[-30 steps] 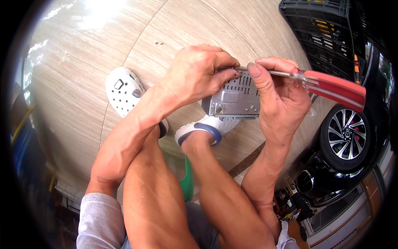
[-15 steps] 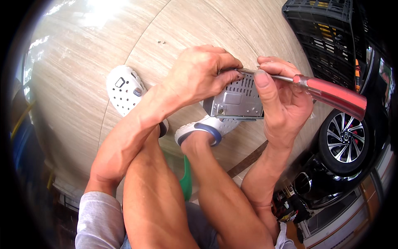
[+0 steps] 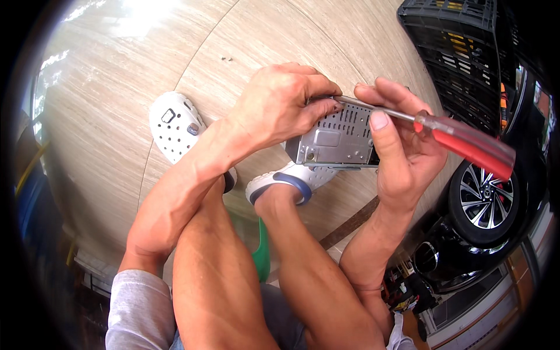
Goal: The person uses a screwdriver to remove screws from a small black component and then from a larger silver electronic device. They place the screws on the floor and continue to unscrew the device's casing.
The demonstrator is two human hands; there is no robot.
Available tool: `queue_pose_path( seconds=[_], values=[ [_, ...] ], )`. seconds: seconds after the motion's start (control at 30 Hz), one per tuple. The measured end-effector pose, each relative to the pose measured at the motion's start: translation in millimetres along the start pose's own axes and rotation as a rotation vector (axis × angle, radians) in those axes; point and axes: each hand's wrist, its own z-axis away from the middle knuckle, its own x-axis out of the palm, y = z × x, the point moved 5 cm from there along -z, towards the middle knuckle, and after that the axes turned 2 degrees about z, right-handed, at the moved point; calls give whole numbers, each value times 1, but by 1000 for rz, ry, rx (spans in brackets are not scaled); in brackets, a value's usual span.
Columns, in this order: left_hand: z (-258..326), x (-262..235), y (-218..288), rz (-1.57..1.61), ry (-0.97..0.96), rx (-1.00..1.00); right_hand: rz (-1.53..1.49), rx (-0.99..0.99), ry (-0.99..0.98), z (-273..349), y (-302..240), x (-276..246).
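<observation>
Clock from the vented metal box: we're seeing it sitting between our two hands, up at 2 from the centre of view. Our left hand at 10 is gripping its upper edge; our right hand at 3 is loosely holding the red-handled screwdriver, thumb and fingers around the shaft. Black crate is standing at 2, car wheel at 4, white clog at 9; second clog is poking out at 7, partly blocked by the box. Small bits are lying at 10. Left hand is hiding the screwdriver tip, right hand is masking the box's right end, green item at 7 is showing only partly
</observation>
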Motion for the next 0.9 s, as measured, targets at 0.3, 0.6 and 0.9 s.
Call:
queue_pose_path(
  seconds=[0.3, 0.6, 0.9],
  values=[
    [0, 0, -2, 6, 13, 8, 225, -37, 121, -2, 3, 3],
    [1, 1, -1, -12, 19, 22, 123, 49, 189, 0, 0, 5],
    [2, 2, -2, -53, 57, 105, 154, -13, 231, 4, -3, -1]
  ],
)
